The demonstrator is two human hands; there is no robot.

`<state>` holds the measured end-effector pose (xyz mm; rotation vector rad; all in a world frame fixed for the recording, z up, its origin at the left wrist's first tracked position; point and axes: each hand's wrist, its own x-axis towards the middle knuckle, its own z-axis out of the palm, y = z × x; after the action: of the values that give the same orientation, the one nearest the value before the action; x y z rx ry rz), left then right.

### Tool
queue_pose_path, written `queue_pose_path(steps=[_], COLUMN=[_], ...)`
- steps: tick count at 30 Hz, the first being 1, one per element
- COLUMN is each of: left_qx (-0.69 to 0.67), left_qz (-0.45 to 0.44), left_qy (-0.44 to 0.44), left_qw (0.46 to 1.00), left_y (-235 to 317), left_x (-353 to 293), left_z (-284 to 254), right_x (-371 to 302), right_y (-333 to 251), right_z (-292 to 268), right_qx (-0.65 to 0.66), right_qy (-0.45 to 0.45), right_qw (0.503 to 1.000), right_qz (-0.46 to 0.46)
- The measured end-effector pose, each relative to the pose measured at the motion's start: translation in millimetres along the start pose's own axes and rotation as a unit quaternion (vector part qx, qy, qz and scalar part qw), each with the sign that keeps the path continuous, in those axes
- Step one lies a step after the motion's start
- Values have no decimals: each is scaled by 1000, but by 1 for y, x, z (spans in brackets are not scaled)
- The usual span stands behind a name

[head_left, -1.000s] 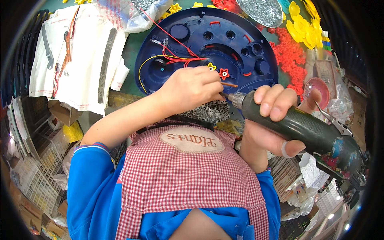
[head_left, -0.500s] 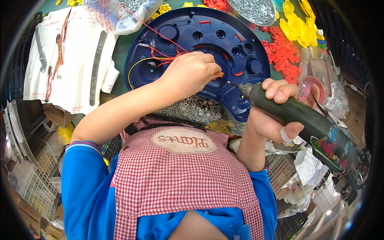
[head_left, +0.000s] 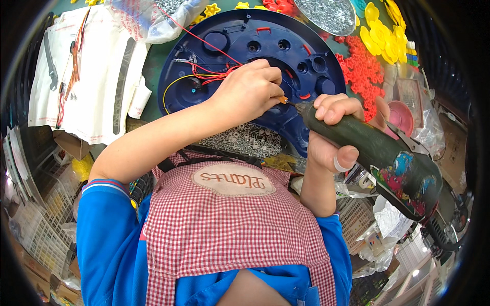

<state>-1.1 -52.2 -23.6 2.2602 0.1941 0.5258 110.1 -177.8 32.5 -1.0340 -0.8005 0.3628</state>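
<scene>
While the left hand (head_left: 250,86) pinches a small orange-brown piece (head_left: 283,100) over the dark blue shell (head_left: 273,36), the head view shows the right hand (head_left: 331,145) wrapped around a power screwdriver (head_left: 370,145), its tip at or just beside that piece. Fastening seems unfinished: red wires (head_left: 217,76) trail unsecured and loose screws (head_left: 245,138) lie heaped nearby.

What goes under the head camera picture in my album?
Right hand holding a dark green power screwdriver, its bit near a small orange piece in the left hand, above a navy plastic shell.
</scene>
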Motion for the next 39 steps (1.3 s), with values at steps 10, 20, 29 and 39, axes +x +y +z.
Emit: queue_pose_path(steps=[10,20,29,39], left_qx=[8,123,45,26], left_qz=[-5,44,62,12], left_qy=[1,9,6,49], left_qw=[1000,991,997,998], left_y=[-2,10,18,17], left_x=[-2,-16,-29,-25], left_z=[1,-33,-23,-29], right_x=[5,-11,5,8], right_y=[6,10,-18,-16], right_z=[-6,8,3,15], right_qx=[32,74,172,160], right_qy=[-68,-46,-127,-103], right_qw=[997,996,977,982], right_qz=[34,24,12,21])
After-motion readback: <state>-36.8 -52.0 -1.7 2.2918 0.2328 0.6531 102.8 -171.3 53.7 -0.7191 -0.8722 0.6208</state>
